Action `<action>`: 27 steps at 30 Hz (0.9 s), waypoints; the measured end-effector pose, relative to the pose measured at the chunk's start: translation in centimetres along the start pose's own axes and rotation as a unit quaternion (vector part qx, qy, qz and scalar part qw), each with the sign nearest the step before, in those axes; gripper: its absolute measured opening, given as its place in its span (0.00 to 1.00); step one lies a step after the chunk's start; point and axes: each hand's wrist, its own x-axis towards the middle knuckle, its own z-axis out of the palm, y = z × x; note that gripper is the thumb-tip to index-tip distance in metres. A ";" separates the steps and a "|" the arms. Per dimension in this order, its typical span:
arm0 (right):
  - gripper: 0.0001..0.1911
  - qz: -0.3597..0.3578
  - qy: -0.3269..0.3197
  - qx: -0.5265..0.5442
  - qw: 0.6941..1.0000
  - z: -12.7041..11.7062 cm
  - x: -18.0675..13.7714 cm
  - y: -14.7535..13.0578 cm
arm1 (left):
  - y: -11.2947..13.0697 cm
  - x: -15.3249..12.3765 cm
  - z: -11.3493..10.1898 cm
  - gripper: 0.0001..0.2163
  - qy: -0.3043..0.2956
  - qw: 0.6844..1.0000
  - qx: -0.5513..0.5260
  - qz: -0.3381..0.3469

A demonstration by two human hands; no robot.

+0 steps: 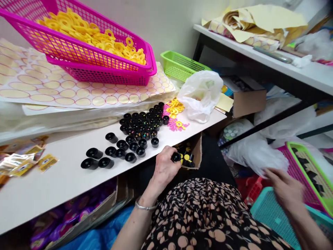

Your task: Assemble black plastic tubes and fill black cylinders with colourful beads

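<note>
My left hand (165, 165) is closed around a small round black plastic cup (176, 157), its mouth turned up, beyond the table's front edge. Several more such black cups (134, 147) stand on the white table, some with coloured bits inside. Far to the right, my right hand (284, 185) is slightly blurred, its fingers stretched out with nothing visible in them. It hovers over a teal basket (270, 205) and beside a pink and green basket (288, 152) of black parts. Below my left hand, a cardboard box (198, 152) holds black and yellow pieces.
A pink basket (104, 66) of yellow rings stands on printed sheets at the back. Pink bits (177, 125), yellow rings (175, 107) and a white plastic bag (200, 95) lie at the table's right end. Gold packets (47, 162) lie left. A shelf (273, 57) juts out at right.
</note>
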 end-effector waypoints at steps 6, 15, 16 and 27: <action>0.23 0.019 -0.501 0.189 0.845 14.9 -5.2 -9.3 | 0.2 1.0 0.9 0.11 0.058 0.996 0.020 0.061; 0.20 0.081 -0.566 0.260 0.778 21.2 -4.1 -10.8 | -0.5 3.1 2.2 0.14 0.158 0.987 0.031 0.024; 0.21 0.097 -0.566 0.263 0.775 21.4 -3.7 -10.8 | -0.7 3.4 2.5 0.15 0.170 0.985 0.026 0.011; 0.15 -0.240 -0.376 0.097 0.890 22.5 5.6 -13.4 | -3.0 6.3 3.0 0.08 0.186 0.981 0.047 -0.029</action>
